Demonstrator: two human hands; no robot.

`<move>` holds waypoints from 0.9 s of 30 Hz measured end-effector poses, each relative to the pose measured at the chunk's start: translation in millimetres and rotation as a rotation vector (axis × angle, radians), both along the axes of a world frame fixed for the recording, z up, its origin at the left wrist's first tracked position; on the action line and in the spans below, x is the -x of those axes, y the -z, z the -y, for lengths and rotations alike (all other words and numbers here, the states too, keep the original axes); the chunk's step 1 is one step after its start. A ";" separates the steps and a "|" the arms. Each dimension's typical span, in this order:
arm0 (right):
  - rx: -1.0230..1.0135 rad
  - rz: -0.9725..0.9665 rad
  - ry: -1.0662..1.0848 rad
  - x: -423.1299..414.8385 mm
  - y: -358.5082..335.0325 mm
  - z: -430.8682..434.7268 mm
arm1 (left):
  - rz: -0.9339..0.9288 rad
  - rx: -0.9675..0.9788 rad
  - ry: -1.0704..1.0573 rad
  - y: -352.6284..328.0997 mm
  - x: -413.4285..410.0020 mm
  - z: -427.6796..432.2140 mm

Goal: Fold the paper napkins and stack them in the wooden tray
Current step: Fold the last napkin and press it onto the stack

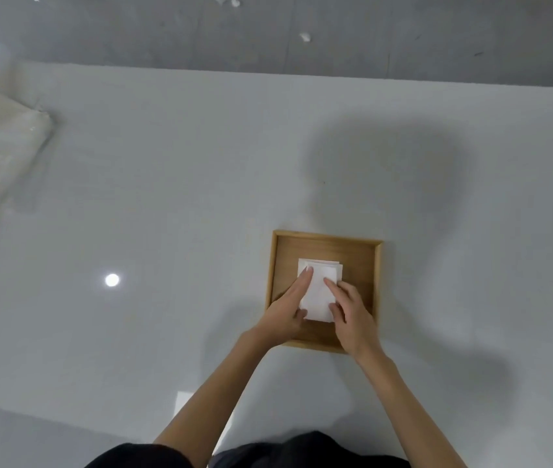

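Observation:
A square wooden tray (325,243) sits on the white table, right of centre. Inside it lies a small stack of folded white paper napkins (319,292). My left hand (288,309) rests on the stack's left edge, its index finger stretched along the top napkin and its thumb at the near corner. On the right edge lies my right hand (352,312), fingers on the top napkin and thumb at the near side. Both hands hold the top folded napkin between them, flat on the stack. Edges of lower napkins peek out at the far right.
A soft white plastic package (1,146) lies at the table's far left. The table's far edge (302,75) borders a grey floor with small white scraps (304,37). A ceiling light reflects on the glossy tabletop (112,280).

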State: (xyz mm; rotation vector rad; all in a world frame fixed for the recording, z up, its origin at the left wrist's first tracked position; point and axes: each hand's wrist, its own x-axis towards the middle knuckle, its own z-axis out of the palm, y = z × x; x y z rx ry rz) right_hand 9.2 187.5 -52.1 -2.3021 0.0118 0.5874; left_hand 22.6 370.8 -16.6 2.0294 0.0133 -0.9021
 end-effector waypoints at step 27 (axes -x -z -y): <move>-0.396 -0.195 0.693 -18.0 -9.0 -32.8 | 0.098 -0.348 -0.430 9.0 -10.4 36.8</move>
